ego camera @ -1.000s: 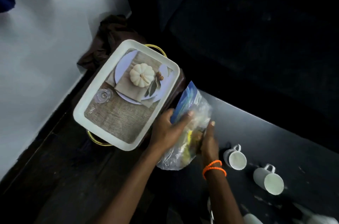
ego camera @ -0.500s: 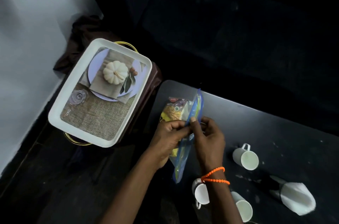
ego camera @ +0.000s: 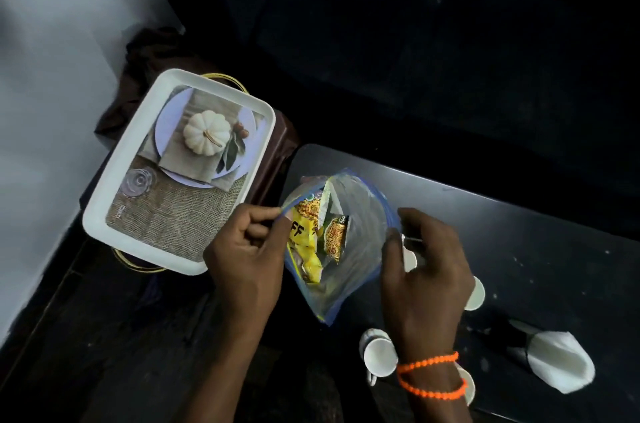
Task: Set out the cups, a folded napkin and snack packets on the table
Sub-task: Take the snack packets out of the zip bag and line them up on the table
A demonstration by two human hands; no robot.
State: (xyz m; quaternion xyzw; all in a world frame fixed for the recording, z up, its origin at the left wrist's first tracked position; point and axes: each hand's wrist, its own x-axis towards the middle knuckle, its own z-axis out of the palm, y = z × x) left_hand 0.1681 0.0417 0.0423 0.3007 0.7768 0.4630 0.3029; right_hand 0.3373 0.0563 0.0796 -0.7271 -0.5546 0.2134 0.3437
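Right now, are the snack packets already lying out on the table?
No, the snack packets are inside the clear zip bag, which the left hand and right hand hold open above the table.

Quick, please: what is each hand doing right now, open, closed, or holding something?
Left hand: closed, pinching one side of the zip bag mouth.
Right hand: pinching the opposite side of the mouth, pulling it open.

Clear zip bag (ego camera: 360, 249), frame centre, mouth pulled open; yellow snack packets (ego camera: 311, 232) inside. White cups (ego camera: 379, 355) lower centre, apparently three or four. Folded white napkin (ego camera: 559, 362) lower right on black table (ego camera: 536, 249).
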